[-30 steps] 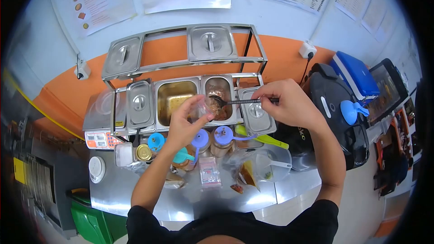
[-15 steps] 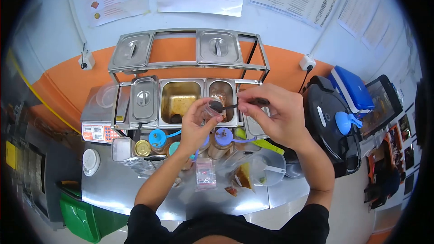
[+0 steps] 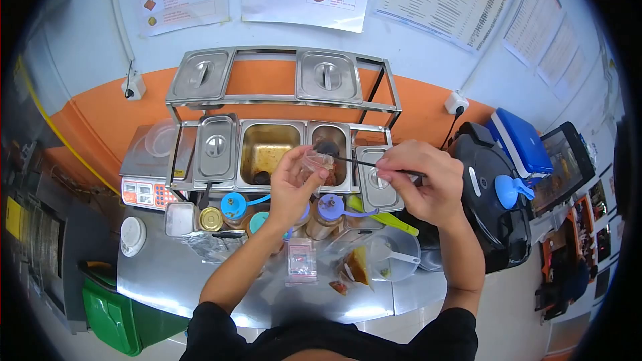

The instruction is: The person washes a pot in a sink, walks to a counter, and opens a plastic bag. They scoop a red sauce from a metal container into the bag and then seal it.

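Low over the steel pans, my left hand (image 3: 293,190) is closed around a small clear plastic cup (image 3: 314,163). My right hand (image 3: 428,177) pinches the handle of a long black spoon (image 3: 326,149), whose dark round bowl is just above the cup's rim. How much the cup contains is hard to make out. Beneath the spoon sits a narrow steel pan (image 3: 347,135) with reddish-brown food in it, partly covered by the cup and hand. Beside it is a wider steel pan (image 3: 273,135) with yellowish residue and a dark round utensil end at its bottom.
Lidded pans (image 3: 215,150) flank the open ones. In front stand bottles with blue (image 3: 234,205) and purple lids (image 3: 331,207), a tin (image 3: 211,218) and a plastic jug (image 3: 401,254). A scale (image 3: 144,190) is at left, a black cooker (image 3: 485,194) at right.
The spoon's bowl has moved from the cup's mouth to just above its rim. My right hand has shifted right and slightly down, while my left hand keeps holding the cup.
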### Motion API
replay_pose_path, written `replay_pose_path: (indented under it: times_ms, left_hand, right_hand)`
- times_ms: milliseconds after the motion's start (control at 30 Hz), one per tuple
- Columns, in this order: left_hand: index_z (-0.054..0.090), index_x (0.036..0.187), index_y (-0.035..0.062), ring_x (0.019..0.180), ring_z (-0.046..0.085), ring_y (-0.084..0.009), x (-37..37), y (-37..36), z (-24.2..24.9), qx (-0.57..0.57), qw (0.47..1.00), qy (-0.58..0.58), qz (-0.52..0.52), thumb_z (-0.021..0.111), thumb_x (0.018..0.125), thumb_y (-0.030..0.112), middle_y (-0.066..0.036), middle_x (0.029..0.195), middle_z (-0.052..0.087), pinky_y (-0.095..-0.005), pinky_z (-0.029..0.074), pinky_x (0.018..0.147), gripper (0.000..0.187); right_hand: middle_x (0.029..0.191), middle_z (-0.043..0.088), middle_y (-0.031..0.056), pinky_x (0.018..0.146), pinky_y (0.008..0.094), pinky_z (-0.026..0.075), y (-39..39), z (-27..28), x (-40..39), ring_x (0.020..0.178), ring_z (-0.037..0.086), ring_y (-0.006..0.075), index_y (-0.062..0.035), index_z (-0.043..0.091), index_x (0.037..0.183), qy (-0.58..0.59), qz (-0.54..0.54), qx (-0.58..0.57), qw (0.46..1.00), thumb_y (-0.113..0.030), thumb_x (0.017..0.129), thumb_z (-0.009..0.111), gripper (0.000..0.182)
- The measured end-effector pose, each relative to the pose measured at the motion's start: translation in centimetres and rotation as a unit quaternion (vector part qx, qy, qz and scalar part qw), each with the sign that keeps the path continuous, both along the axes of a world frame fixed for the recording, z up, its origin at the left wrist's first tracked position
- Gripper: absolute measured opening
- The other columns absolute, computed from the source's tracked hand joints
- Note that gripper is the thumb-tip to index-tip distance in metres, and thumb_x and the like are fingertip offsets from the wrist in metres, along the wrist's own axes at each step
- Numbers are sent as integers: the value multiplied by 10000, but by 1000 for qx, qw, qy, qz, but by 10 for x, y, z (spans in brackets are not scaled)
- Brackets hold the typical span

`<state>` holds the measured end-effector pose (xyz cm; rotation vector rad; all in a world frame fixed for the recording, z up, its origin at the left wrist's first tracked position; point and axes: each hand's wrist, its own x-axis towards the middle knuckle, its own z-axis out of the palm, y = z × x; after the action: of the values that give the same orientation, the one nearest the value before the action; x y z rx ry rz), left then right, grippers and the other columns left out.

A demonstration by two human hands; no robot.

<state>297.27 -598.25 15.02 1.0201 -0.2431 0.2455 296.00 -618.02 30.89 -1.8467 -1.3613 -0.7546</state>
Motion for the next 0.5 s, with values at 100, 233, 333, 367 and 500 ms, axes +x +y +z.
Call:
replay_pose_path:
  times_ms: [100,233,333,367,500]
  left_hand:
    - [468,1278,3,1015,612,-143,1,1,-1,0,999,32,9,697,851,-13,-93,1157,614,-275,513,879,485]
    - [477,1275,11,1003,610,-135,1,-3,3,-11,999,38,15,703,863,32,-86,1143,613,-260,522,835,470]
    - [486,1267,17,983,611,-123,1,-4,1,-23,999,45,19,702,872,60,-79,1126,615,-251,522,800,452]
    - [491,1260,20,968,611,-113,2,-5,0,-33,998,53,21,701,877,73,-74,1116,616,-245,520,779,441]
    - [534,1205,60,942,596,-106,-3,-4,4,-45,995,87,9,679,904,110,-23,1094,600,-236,492,765,337]
  right_hand:
    - [821,676,138,627,276,538,-6,-4,-2,723,666,195,39,644,887,34,-38,53,997,85,765,706,145]
    - [849,675,120,645,258,554,-5,-18,-1,715,673,173,43,638,922,94,-40,146,984,76,795,697,144]
    - [828,645,111,617,248,544,-4,-26,-3,710,660,151,62,606,955,157,-12,258,953,97,842,644,125]
    - [828,645,111,617,248,544,-4,-28,-4,710,660,151,62,606,955,158,-12,258,953,97,842,644,125]
    - [832,624,101,596,234,529,1,-39,-4,688,651,132,68,578,968,182,-25,285,941,106,860,609,119]
